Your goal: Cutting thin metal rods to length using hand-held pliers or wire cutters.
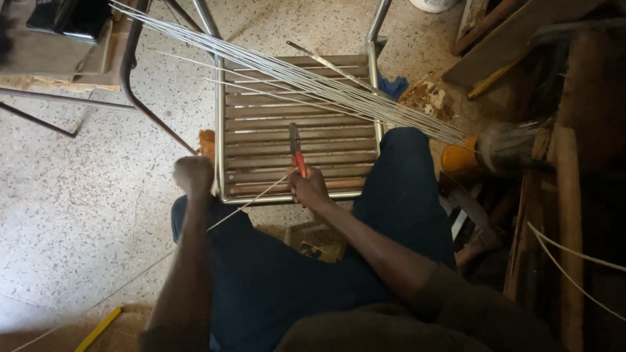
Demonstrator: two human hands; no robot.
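My right hand [310, 189] grips red-handled pliers [297, 151] whose jaws point away from me over a slatted wooden seat in a metal frame [297, 127]. A thin pale wire [254, 199] runs from the pliers diagonally down to the left across my lap. My left hand [193, 175] is a closed fist at the seat's front left corner; whether it grips the wire or the frame is unclear. A bundle of long thin metal rods [306, 81] lies slanted across the seat from the upper left to the right.
A curved metal tube frame [134, 85] stands on the speckled floor [78, 208] to the left. Wooden planks and clutter [561, 163] fill the right side, with an orange and dark cylindrical object [486, 153]. A yellow strip [98, 329] lies near the bottom left.
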